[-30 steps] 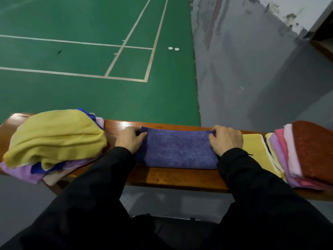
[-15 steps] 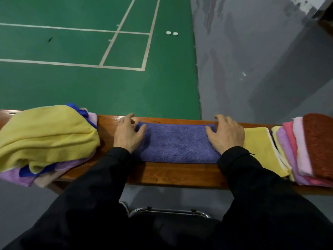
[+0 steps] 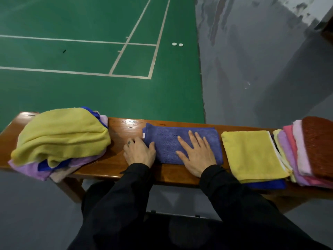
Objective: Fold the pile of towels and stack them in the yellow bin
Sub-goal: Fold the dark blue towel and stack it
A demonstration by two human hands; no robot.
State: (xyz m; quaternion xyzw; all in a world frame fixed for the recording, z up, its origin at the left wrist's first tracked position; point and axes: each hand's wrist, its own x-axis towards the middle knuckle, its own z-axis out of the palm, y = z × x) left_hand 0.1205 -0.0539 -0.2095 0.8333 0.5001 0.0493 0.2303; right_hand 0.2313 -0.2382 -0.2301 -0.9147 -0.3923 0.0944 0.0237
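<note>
A folded purple towel (image 3: 167, 141) lies flat in the middle of the wooden bench (image 3: 124, 127). My right hand (image 3: 197, 154) presses flat on its right half, fingers spread. At the towel's left edge my left hand (image 3: 139, 153) has its thumb on top and its fingers curled at the edge. An unfolded pile (image 3: 61, 136), with a yellow towel on top, sits at the bench's left end. To the right lies a folded yellow towel (image 3: 252, 156) on a blue one (image 3: 266, 184), then a slanted row of folded towels (image 3: 306, 152). No yellow bin is in view.
Beyond the bench lie a green court floor with white lines and two small white objects (image 3: 177, 44). Grey floor runs to the right. A dark metal-framed seat (image 3: 180, 215) is under me, near the bench's front edge.
My right hand slid from the towel's right end toward its middle and now lies flat. My left hand shifted to the left edge and curled there.
</note>
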